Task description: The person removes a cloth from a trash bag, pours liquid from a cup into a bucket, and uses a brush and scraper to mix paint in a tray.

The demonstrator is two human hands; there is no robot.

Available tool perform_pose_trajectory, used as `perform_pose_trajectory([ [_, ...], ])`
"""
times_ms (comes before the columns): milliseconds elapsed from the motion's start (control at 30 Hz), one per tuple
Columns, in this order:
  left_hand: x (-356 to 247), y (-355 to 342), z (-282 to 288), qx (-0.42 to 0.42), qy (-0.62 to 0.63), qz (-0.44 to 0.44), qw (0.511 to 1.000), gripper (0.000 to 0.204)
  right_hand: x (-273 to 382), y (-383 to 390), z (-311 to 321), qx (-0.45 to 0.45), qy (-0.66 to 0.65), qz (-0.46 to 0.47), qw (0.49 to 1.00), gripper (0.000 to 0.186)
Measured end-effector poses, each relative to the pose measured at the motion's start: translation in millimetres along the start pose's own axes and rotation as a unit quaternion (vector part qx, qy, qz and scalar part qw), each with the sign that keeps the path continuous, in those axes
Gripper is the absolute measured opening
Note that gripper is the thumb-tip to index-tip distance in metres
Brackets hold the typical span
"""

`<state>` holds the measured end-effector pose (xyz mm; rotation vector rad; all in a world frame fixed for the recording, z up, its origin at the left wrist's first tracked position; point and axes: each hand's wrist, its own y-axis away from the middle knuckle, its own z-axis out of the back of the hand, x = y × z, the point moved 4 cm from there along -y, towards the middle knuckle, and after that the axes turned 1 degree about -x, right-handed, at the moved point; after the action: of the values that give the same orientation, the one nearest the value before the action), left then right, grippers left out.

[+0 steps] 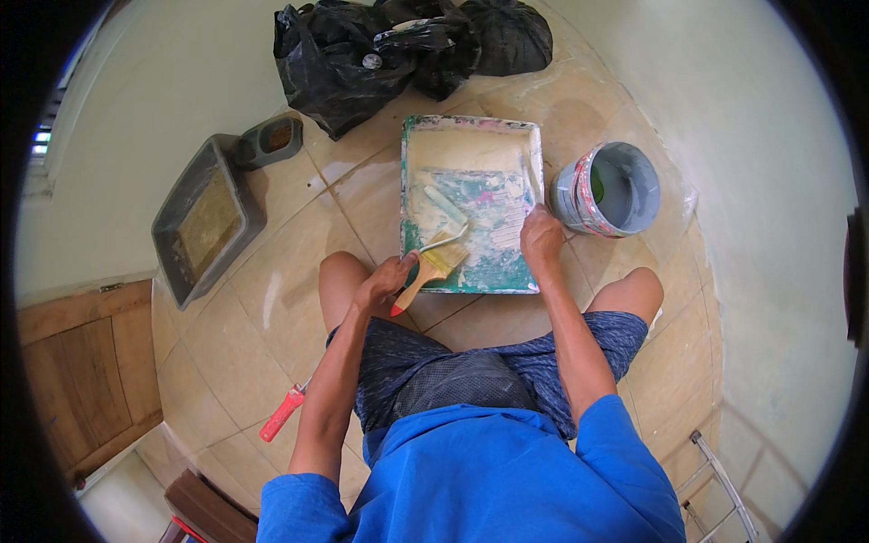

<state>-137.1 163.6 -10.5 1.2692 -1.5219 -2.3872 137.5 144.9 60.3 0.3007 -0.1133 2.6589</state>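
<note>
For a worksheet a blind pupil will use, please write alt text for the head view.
A paint-smeared tray sits on a tiled floor, the person's left hand at the wire of a roller, the right hand at the tray's right rim. A paintbrush lies over its near-left corner; a bucket stands to its right.

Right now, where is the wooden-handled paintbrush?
In the head view, the paintbrush is near the middle, over the near left corner of the paint tray, just right of the left hand; its handle juts past the tray's near edge.
</note>
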Motion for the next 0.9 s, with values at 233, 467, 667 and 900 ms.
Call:
perform_pose_trajectory([
  [233, -9, 6, 3, -0.007, -0.032, -0.031, 0.999, 0.071, -3, 4, 4, -0.011, -0.034, -0.012, 0.999, 0.025],
  [467, -4, 4, 3, -0.010, -0.026, 0.003, 1.000, 0.072, 28, 10, 10, 0.008, -0.066, 0.036, 0.997, 0.023],
  [667, 2, -5, -2, 0.017, -0.005, -0.016, 1.000, 0.076, 26, 7, -18, 0.054, -0.048, -0.002, 0.997, 0.021],
  [900, 7, -8, -1, 0.027, -0.020, -0.016, 0.999, 0.075, 71, 9, -17, 0.077, -0.118, 0.038, 0.989, 0.024],
])
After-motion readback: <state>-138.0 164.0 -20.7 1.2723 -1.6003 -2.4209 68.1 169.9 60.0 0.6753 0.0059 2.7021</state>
